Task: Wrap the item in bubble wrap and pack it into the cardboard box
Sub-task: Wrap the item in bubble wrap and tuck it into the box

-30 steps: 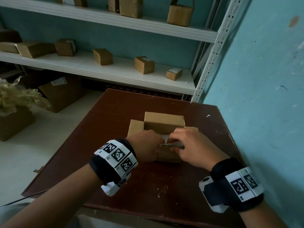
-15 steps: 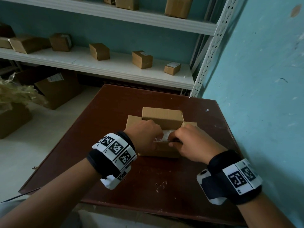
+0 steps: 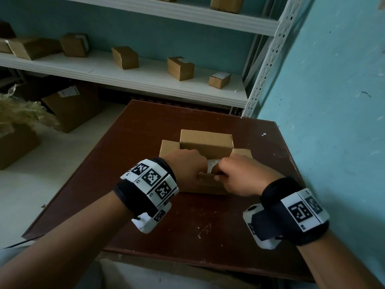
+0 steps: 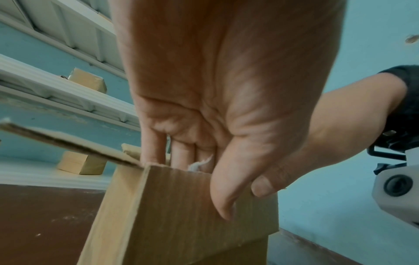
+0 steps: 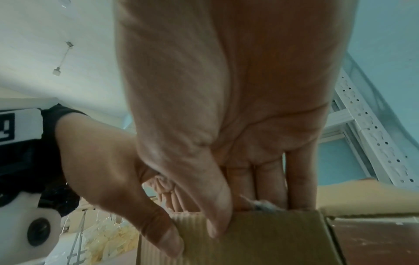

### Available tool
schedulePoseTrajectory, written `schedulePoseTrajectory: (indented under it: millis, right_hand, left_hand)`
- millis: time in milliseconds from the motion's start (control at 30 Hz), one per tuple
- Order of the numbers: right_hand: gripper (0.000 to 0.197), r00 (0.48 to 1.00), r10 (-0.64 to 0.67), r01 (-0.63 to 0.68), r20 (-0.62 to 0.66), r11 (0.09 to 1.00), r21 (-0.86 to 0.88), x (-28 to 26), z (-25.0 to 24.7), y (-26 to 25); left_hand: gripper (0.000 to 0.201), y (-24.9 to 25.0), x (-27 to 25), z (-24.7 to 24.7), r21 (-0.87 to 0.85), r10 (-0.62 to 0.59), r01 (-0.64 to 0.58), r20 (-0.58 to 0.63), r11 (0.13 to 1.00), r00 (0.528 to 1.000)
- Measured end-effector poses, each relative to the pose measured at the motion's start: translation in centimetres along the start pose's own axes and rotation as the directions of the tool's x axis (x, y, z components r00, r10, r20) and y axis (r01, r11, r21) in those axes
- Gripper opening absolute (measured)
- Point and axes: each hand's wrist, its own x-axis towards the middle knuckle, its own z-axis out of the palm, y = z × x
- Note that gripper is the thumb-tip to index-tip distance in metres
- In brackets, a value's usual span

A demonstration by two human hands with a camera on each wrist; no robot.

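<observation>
An open cardboard box [image 3: 205, 140] stands on the dark brown table [image 3: 187, 226], its side flaps spread out. The bubble-wrapped item [image 3: 212, 164] lies inside it, and only a white patch of it shows between my hands. My left hand [image 3: 188, 166] reaches into the box over the near wall [image 4: 181, 206]. Its fingers go straight down onto the wrap [image 4: 199, 164] and its thumb lies outside on the wall. My right hand [image 3: 237, 174] does the same beside it, with its fingers on the wrap [image 5: 265, 206] and its thumb on the wall [image 5: 260, 238]. All fingertips are hidden inside.
A blue wall [image 3: 333, 101] runs close along the table's right side. Behind the table is a white shelf [image 3: 145, 80] with several small boxes, carried by a perforated upright [image 3: 268, 59]. On the floor at the left are a large carton [image 3: 70, 105] and a heap of packing filler [image 3: 18, 113].
Both hands have sunk lower into the box with the wrapped item. Less of the white wrap shows between them than a second ago.
</observation>
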Motion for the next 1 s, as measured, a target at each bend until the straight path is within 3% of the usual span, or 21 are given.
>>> schedulePoseTrajectory:
  millis: [233, 400, 500, 1000]
  right_hand:
    - [0.027, 1.000, 0.008, -0.005, -0.026, 0.996, 0.092, -0.5, 0.1, -0.1]
    - [0.029, 0.985, -0.019, 0.032, -0.171, 0.997, 0.076, -1.1, 1.1, -0.1]
    - [0.028, 0.968, -0.027, 0.053, -0.248, 0.994, 0.096, -0.9, 1.2, -0.2]
    - [0.018, 0.988, -0.044, 0.036, -0.145, 0.997, -0.063, 0.2, 0.8, -0.8]
  left_hand:
    - [0.020, -0.5, -0.1, 0.0, -0.125, -0.049, 0.056, 0.062, 0.991, 0.997]
    - [0.019, -0.4, -0.6, 0.2, -0.136, -0.017, -0.003, -0.142, 0.991, 0.990]
    - [0.022, -0.5, -0.7, 0.2, -0.139, -0.002, -0.023, -0.180, 0.990, 0.984]
    - [0.021, 0.3, -0.4, 0.1, 0.011, -0.005, 0.006, -0.109, 1.000, 0.994]
